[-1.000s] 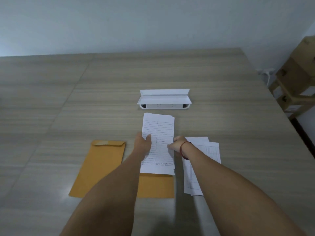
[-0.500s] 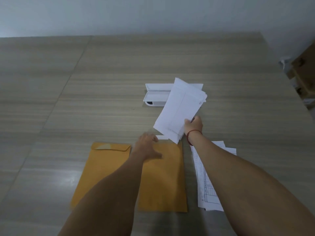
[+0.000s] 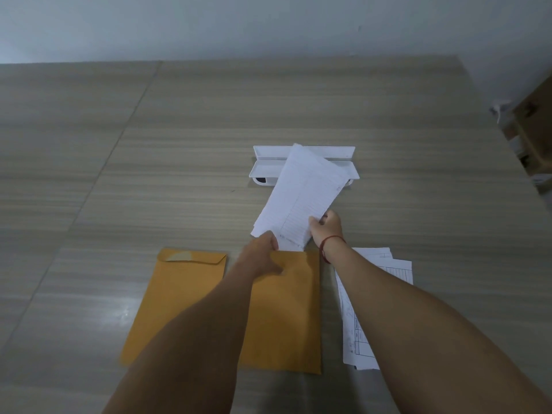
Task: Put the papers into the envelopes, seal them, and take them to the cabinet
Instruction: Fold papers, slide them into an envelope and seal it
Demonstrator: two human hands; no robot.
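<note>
Two orange-brown envelopes lie side by side on the wooden table. The left envelope (image 3: 179, 297) has its flap folded down. My left hand (image 3: 263, 252) grips the top edge of the right envelope (image 3: 286, 312) at its mouth. My right hand (image 3: 327, 228) holds a stack of lined white papers (image 3: 301, 198) tilted up and to the right, its lower end at the mouth of that envelope. A second pile of printed papers (image 3: 376, 270) lies flat to the right, partly under my right forearm.
A white open box (image 3: 304, 167) sits on the table just behind the held papers. Cardboard boxes (image 3: 534, 127) are stacked beyond the table's right edge. A plain wall runs behind the table (image 3: 149, 144).
My right hand lifted the lined papers off the right envelope and now brings their lower end down to its mouth. My left hand moved from the papers to the envelope's top edge.
</note>
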